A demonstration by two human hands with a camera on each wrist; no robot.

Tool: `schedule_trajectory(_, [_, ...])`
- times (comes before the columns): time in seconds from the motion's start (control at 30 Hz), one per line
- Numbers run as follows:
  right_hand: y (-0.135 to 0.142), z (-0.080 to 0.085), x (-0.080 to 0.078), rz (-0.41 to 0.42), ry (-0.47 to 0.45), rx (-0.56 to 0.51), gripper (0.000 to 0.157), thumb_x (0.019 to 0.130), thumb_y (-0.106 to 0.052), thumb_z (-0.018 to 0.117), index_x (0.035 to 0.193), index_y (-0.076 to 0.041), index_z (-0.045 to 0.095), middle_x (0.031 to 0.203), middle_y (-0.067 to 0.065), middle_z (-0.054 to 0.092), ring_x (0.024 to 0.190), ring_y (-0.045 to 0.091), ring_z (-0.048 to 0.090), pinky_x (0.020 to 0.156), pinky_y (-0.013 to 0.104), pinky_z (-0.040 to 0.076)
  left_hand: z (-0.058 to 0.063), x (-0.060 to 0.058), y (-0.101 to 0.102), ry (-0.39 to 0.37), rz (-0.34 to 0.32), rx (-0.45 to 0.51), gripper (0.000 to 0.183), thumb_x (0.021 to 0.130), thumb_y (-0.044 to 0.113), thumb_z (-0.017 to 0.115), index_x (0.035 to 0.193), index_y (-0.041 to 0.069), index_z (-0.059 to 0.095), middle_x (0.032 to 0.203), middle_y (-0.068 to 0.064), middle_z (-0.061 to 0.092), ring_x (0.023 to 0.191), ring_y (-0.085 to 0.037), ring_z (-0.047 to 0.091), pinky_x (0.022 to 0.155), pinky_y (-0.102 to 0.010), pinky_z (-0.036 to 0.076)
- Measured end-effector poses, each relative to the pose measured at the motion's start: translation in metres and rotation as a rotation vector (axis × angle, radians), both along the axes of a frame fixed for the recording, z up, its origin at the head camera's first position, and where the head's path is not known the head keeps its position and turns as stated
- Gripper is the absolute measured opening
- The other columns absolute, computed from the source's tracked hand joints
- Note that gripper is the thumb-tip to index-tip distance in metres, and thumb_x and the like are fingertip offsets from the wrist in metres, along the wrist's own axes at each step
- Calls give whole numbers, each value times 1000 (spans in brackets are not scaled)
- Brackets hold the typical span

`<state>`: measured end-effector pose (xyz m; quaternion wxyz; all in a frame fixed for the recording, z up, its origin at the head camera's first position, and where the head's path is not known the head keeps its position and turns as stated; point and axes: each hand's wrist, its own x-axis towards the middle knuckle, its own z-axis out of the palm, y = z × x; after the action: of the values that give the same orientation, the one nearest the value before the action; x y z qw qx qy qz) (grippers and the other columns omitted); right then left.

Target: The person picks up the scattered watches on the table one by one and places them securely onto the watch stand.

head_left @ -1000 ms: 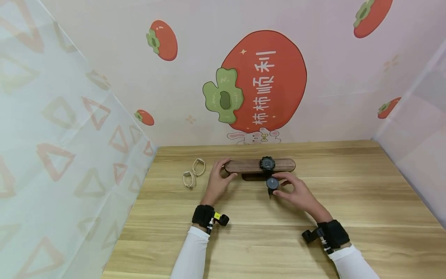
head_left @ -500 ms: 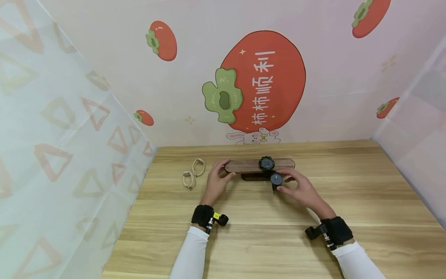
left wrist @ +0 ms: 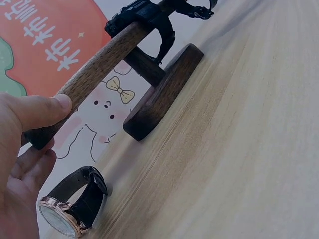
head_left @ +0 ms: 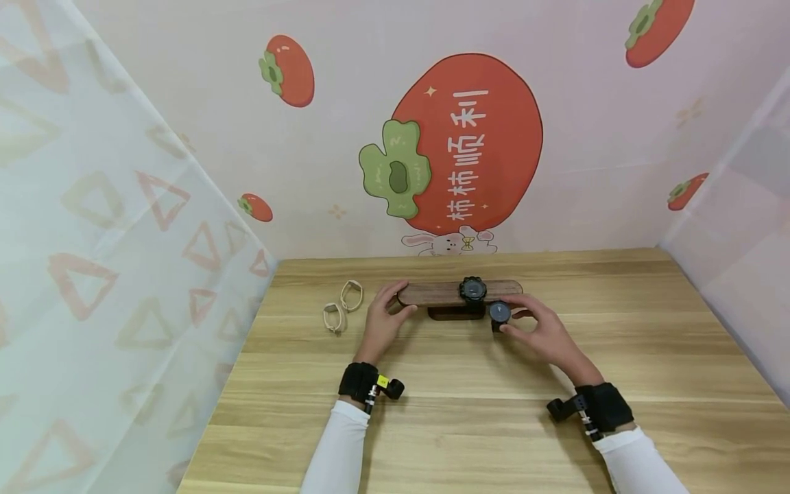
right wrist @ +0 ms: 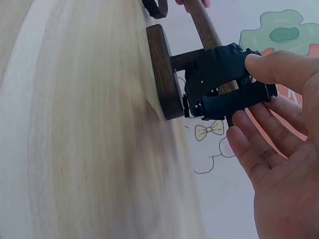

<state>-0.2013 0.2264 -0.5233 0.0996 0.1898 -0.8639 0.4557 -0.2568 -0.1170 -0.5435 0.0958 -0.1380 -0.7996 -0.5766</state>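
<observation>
A wooden watch stand (head_left: 426,294) holds up a rounded bar over a dark base (left wrist: 164,92). My left hand (head_left: 382,322) grips the bar's left end, thumb on top and fingers beneath. A chunky black watch (head_left: 473,289) hangs round the bar right of its middle. My right hand (head_left: 546,336) pinches a second black watch (head_left: 499,313) near the bar's right end; in the right wrist view its strap (right wrist: 234,102) loops about the bar. Below my left hand, the left wrist view has a rose-gold watch with a black strap (left wrist: 70,204) on the table.
Two beige-banded watches (head_left: 352,296) lie on the wooden table (head_left: 444,418), left of my left hand. A patterned back wall (head_left: 308,226) rises right behind the stand, and side walls (head_left: 740,226) flank the table.
My right hand has moved to the right and slightly toward the back, carrying the watch toward the bar's right end. The left hand and the other watches have stayed in place.
</observation>
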Motion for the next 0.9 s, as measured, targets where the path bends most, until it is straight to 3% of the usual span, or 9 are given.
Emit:
schedule_trajectory(0.17, [5,1,0,-9,-2,-11,56,92,-5,84,144,-8,63,135,14,68,120,3,59,97,40,62,0,0,0,7,-8,31,60,91,9,84,147,5,63,149,-11,60,143,-33,55,121,-42,48])
schedule_trajectory(0.57, [14,5,2,-27,2,-28,56,92,-3,83,145,-6,63,135,16,67,117,-7,55,98,35,61,-2,-1,0,-10,10,17,60,91,9,84,147,7,64,149,-9,60,144,-31,55,121,-38,49])
schedule_trajectory(0.9, [21,9,3,-34,15,-31,55,92,-3,83,143,-5,63,132,17,68,116,-5,56,97,27,59,-3,-2,0,-18,5,64,59,90,8,85,146,9,65,148,-10,61,145,-33,54,123,-43,47])
